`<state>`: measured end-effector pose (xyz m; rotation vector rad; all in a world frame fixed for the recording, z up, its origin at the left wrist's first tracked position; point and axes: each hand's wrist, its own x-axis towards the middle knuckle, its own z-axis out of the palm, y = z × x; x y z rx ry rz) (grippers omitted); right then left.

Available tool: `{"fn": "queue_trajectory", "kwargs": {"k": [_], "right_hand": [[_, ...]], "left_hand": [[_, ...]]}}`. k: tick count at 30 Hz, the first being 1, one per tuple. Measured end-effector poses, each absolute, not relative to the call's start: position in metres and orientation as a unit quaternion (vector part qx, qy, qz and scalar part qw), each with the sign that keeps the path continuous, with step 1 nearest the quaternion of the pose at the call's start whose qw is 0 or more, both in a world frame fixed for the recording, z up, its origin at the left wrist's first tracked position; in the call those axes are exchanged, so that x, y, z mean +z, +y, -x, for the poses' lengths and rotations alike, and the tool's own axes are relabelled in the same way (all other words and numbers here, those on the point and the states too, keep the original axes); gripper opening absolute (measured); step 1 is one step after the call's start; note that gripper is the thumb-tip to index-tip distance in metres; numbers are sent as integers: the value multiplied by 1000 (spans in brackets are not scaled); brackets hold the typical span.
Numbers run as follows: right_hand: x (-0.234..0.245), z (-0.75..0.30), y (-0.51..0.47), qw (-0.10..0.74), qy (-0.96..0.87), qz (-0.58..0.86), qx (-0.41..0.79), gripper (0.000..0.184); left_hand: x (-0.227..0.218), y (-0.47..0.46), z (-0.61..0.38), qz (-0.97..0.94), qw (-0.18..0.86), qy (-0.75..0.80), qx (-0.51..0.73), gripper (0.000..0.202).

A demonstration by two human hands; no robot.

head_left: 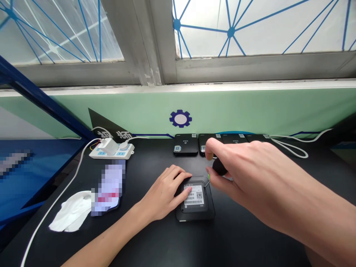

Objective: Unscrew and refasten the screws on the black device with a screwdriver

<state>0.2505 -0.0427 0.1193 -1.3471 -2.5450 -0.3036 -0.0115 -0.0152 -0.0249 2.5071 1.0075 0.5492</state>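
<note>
Frosted window panes crossed by blue lines (230,31) rise above a pale green wall band with a navy gear emblem (180,118), and below them stretches a matte black tabletop (236,237); at its centre lies a flat, square black plastic box (195,217), its smooth underside up and a white paper label with barcodes and a QR code (194,196) showing. The left hand (164,193) rests over the box's near corner, fingers spread and pressing on its top; the right hand (250,174) has its fingers curled around a black-handled screwdriver (219,167), whose thin metal shaft reaches down to the box's far edge; whether any screw has come out cannot be told; at least three more black boxes (185,144) sit in a row by the wall, apart from the hands, the right hand partly hiding them; further left lie a white power strip (111,152) with a plugged-in white charger (108,145), a crumpled white tissue (71,211) and a blurred flat object (108,187).
</note>
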Motion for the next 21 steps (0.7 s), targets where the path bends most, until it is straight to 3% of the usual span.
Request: {"fn": "queue_trajectory", "kwargs": {"k": [7, 21], "right_hand": [[121, -249, -43, 112, -870, 469, -102, 18], [116, -248, -44, 116, -881, 447, -104, 26]], "left_hand": [[-28, -14, 12, -893, 187, 355, 203, 27], [-26, -14, 10, -891, 192, 360, 200, 27]]}}
